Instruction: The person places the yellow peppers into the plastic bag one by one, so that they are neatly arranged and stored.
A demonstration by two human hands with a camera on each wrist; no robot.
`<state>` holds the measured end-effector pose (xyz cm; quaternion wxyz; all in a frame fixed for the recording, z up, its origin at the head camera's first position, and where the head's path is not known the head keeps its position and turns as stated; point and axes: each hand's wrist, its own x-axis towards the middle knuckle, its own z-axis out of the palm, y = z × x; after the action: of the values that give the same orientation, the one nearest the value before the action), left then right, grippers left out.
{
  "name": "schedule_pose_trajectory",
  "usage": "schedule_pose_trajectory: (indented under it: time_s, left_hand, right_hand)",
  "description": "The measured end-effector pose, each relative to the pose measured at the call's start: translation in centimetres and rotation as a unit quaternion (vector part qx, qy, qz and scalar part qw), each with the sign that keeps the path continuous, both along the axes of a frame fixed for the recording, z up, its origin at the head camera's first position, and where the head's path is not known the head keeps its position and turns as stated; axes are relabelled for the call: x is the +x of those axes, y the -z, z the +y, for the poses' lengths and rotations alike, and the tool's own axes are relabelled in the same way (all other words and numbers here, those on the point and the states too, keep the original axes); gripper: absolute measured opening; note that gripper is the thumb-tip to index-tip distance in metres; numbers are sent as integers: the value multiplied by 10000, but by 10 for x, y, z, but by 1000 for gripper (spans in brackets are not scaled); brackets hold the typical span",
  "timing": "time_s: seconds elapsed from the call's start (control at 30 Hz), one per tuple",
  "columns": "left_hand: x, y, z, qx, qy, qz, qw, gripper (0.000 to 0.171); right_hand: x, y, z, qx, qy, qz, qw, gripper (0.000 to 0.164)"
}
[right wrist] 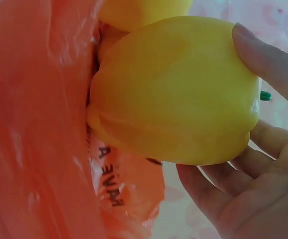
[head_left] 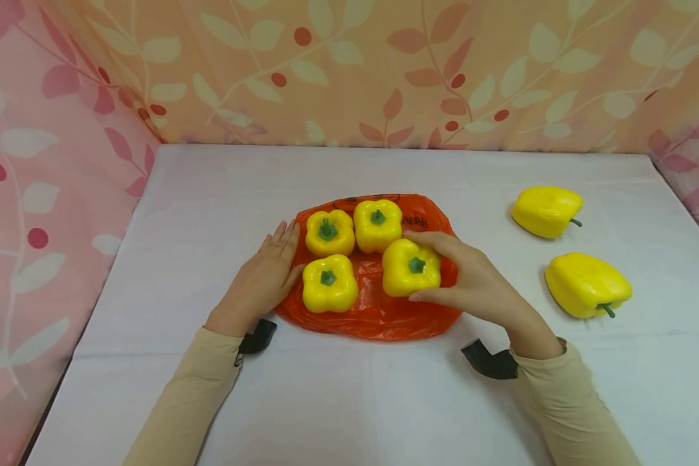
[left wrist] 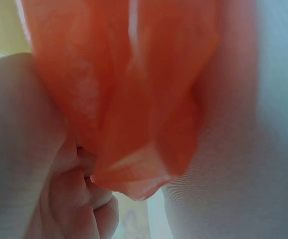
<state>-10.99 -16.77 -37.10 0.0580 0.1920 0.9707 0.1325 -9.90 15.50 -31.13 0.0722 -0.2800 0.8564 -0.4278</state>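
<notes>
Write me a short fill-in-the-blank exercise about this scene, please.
1. The right grip holds a yellow pepper whose stem is ____.
2. Counting that one, ____ peppers are on or over the red bag.
3. In the head view, the two loose peppers lie to the ____ of the bag.
Missing words: green; four; right.

From the lower left, the left arm [head_left: 186, 398] angles up to mid-frame, left hand [head_left: 265, 275] laid with straight fingers [head_left: 287, 241]; from the lower right, the right arm [head_left: 571, 408] slants inward, right hand [head_left: 477, 278] gripping.
</notes>
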Motion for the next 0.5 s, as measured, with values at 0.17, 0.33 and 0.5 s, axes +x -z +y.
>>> schedule_pose_trajectory:
  time_s: [0.17, 0.33, 0.5]
  left_hand:
    - [0, 0, 0, -30, -8, 5, 10000, 69]
    - [1, -1, 1, -37, -18, -7, 10000, 70]
    - [0, -1, 0, -25, -6, -7, 10000, 69]
  right_hand:
    - [0, 3, -8, 104, -126, -190, 9997, 73]
    - [-1, 6, -16, 151, -256, -276, 9992, 73]
    - [-3, 9, -21, 194, -341, -281, 9988, 74]
